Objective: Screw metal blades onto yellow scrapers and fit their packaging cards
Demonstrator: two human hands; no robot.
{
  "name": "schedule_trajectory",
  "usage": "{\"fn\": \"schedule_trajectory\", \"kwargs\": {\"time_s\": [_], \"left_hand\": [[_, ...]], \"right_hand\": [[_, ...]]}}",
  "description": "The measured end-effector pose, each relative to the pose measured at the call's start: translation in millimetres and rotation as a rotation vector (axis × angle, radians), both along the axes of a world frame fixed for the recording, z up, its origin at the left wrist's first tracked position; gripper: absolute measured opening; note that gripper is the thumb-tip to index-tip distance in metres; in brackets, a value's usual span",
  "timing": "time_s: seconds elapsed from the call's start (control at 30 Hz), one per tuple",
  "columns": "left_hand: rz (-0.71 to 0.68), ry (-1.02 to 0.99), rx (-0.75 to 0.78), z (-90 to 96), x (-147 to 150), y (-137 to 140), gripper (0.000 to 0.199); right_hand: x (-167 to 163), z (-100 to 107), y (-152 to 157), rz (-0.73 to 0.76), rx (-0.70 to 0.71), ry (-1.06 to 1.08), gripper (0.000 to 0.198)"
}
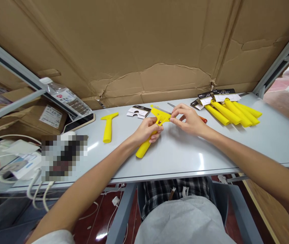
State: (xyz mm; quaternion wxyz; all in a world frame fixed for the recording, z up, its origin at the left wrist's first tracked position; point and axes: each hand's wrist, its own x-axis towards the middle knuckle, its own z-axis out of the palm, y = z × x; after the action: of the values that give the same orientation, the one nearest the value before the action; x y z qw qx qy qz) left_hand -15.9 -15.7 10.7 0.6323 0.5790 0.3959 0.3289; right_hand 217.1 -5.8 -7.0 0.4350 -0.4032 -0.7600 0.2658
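Observation:
A yellow scraper (162, 115) with a T-shaped head is gripped by my left hand (148, 130), its fingers wrapped round the upper handle. The handle's lower end points down toward the table's front edge. My right hand (186, 118) has thumb and fingertips pinched at the right end of the scraper head; anything small between them is hidden. Under and behind that hand lies what looks like a screwdriver, its thin metal shaft (171, 105) and red-orange handle (203, 119) showing on either side. Left of my hands rests a second yellow scraper (107, 127).
Several yellow scrapers (235, 113) with black-and-white cards (220, 96) lie at the right. Another card (138, 111) sits near the cardboard wall (144, 51). Leftward are a phone (80, 122), a plastic bottle (66, 96), cables (36, 184) and a pixelated patch.

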Motion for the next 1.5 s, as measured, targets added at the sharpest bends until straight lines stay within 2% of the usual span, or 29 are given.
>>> {"fn": "schedule_trajectory", "kwargs": {"time_s": [0.17, 0.53, 0.63, 0.73, 0.83, 0.93, 1.07, 1.2, 1.3, 1.37, 1.43, 1.5], "left_hand": [[-0.007, 0.016, 0.005, 1.6, 2, -2, 0.028], [0.019, 0.012, -0.018, 2.5, 4, -4, 0.028], [0.017, -0.015, -0.044, 0.5, 4, -2, 0.028], [0.003, -0.060, -0.083, -4.9, 3, 3, 0.027], [0.022, -0.119, -0.104, -12.3, 0, 10, 0.027], [0.054, -0.176, -0.100, -18.6, -4, 18, 0.027], [0.085, -0.229, -0.092, -22.2, -7, 22, 0.029], [0.118, -0.246, -0.129, -22.3, -5, 22, 0.033], [0.129, -0.258, -0.143, -22.1, -2, 21, 0.034], [0.124, -0.265, -0.137, -22.3, -1, 21, 0.034], [0.123, -0.266, -0.131, -22.6, -1, 20, 0.035], [0.135, -0.267, -0.135, -23.1, -1, 21, 0.036]], "right_hand": [[-2, 0, -3, -0.004, 0.049, -0.013, 0.021], [-3, -2, -1, -0.016, 0.073, -0.003, 0.022], [-5, -3, -2, -0.024, 0.043, 0.044, 0.024], [-6, -8, 0, -0.051, -0.086, 0.188, 0.038], [-6, -13, 3, -0.083, -0.277, 0.438, 0.054], [-5, -15, 6, -0.106, -0.480, 0.689, 0.062], [3, -16, 2, -0.061, -0.697, 0.855, 0.057], [27, -20, -12, -0.006, -0.792, 0.850, 0.050], [44, -22, -24, -0.006, -0.759, 0.791, 0.052], [48, -24, -29, -0.058, -0.685, 0.713, 0.055], [48, -26, -33, -0.132, -0.550, 0.563, 0.056], [46, -28, -34, -0.206, -0.330, 0.335, 0.048]]}}
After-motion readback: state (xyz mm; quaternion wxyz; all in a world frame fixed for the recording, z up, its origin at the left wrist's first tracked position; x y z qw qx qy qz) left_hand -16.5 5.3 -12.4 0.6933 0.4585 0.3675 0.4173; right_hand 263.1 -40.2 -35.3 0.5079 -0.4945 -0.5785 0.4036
